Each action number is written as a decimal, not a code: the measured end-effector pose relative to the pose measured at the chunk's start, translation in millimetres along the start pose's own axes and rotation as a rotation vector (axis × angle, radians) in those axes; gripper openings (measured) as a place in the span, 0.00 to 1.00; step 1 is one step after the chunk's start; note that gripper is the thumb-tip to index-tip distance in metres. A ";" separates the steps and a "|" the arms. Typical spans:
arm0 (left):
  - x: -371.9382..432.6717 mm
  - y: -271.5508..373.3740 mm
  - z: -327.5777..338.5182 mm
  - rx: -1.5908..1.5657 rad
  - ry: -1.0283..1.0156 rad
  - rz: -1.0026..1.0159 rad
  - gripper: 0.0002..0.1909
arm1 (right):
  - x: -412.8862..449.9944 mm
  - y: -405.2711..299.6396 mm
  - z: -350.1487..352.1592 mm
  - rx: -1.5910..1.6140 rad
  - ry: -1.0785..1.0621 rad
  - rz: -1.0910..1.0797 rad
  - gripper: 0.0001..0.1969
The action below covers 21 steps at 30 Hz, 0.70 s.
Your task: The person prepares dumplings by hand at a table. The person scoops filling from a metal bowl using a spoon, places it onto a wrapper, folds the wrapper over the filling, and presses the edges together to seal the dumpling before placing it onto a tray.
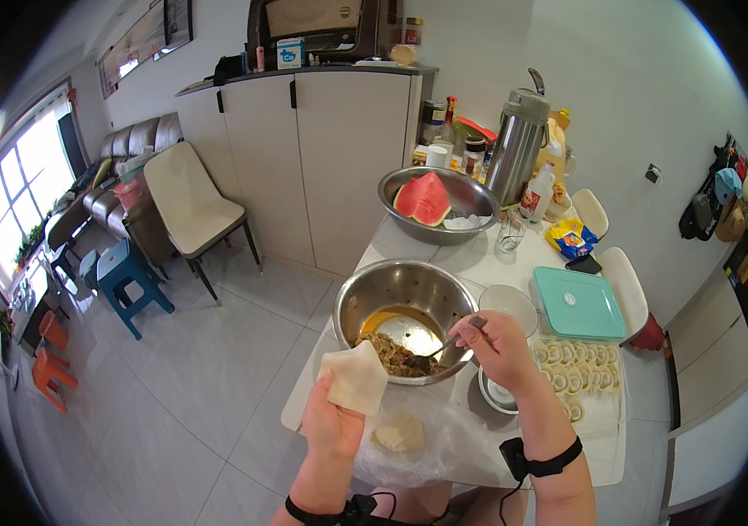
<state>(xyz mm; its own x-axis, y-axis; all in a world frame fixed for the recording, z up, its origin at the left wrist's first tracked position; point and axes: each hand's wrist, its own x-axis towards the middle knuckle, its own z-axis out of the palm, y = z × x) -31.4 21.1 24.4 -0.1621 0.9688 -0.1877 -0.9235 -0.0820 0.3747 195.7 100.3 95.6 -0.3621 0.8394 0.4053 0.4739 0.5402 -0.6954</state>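
Note:
My left hand (336,417) holds up a flat square dough wrapper (355,379), its thumb on the wrapper's edge. In my right hand (495,345) is a metal spoon (449,343), its bowl down in the minced filling (395,355). That filling lies at the near side of a large steel bowl (406,275), with yellowish liquid pooled beside it. More wrappers (400,432) rest in a clear plastic bag (439,454) at the table's near edge. Several folded dumplings (577,369) stand in rows to the right of my right forearm.
A small metal bowl (497,394) is partly under my right wrist. Beyond it stand a glass bowl (508,304) and a teal-lidded container (577,302). Farther back are a steel basin (393,227) with watermelon (423,198), a drinking glass (510,233) and a vacuum flask (516,151).

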 end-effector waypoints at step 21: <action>0.9 -21.9 31.9 0.001 -0.118 -0.048 0.23 | -38.0 -45.2 7.3 0.490 0.599 -0.031 0.10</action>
<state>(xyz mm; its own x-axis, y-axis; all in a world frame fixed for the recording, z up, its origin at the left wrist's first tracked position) -0.2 31.3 45.0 -0.0758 0.9923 -0.0975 -0.9290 -0.0347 0.3686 182.1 43.6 107.3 0.1924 0.7891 0.5834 0.0111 0.5927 -0.8054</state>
